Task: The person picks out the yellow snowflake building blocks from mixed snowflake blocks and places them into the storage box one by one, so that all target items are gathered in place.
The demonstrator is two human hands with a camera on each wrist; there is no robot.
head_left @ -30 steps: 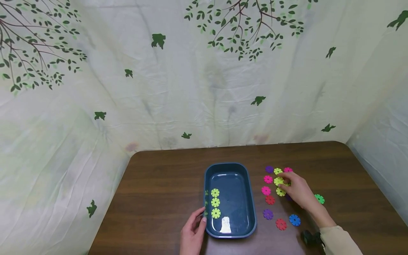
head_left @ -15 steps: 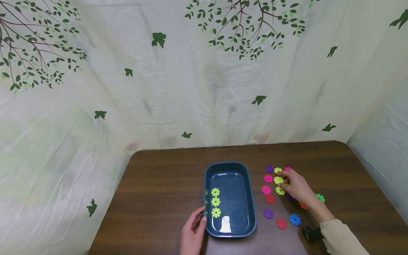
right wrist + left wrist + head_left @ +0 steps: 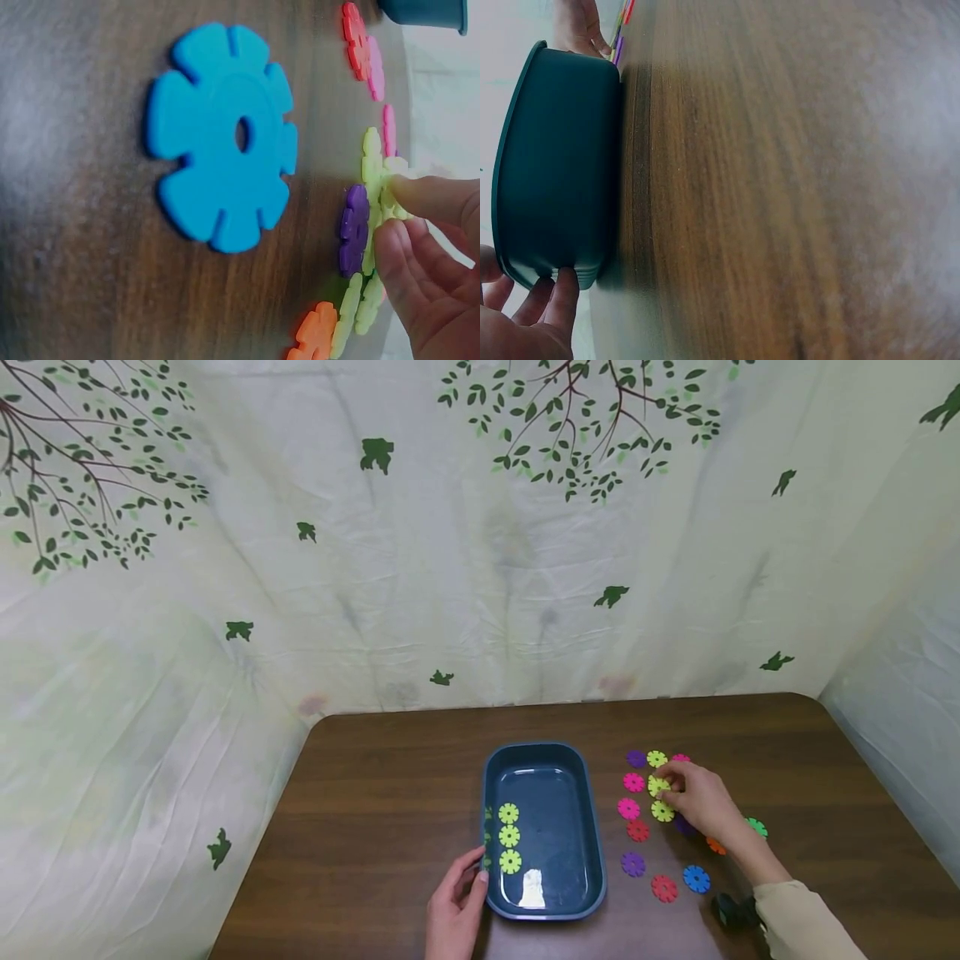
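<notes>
A deep blue rectangular tray [image 3: 558, 827] stands on the table, with three yellow-green notched plastic discs [image 3: 509, 836] in a column along its left inner side. At its lower left side my left hand [image 3: 454, 902] grips the tray, thumb at the rim and fingers against the outer wall [image 3: 559, 165]. To the right of the tray, my right hand [image 3: 703, 800] pinches a yellow-green notched disc [image 3: 389, 204] between thumb and fingers, low over other yellow-green discs [image 3: 662, 811]. A purple disc [image 3: 353, 231] lies close by the fingers, partly covered by the hand in the head view.
Loose discs are spread right of the tray: pink [image 3: 628, 809], red [image 3: 663, 888], purple [image 3: 633, 864], blue [image 3: 696, 879], orange [image 3: 716, 845] and green [image 3: 757, 827]. A black object [image 3: 733, 912] sits at the right wrist. A printed cloth [image 3: 525, 635] hangs behind the table [image 3: 375, 827].
My right hand has shifted slightly among the yellow-green discs, and the orange disc beside the wrist has come into sight. The left hand and the tray stay in place.
</notes>
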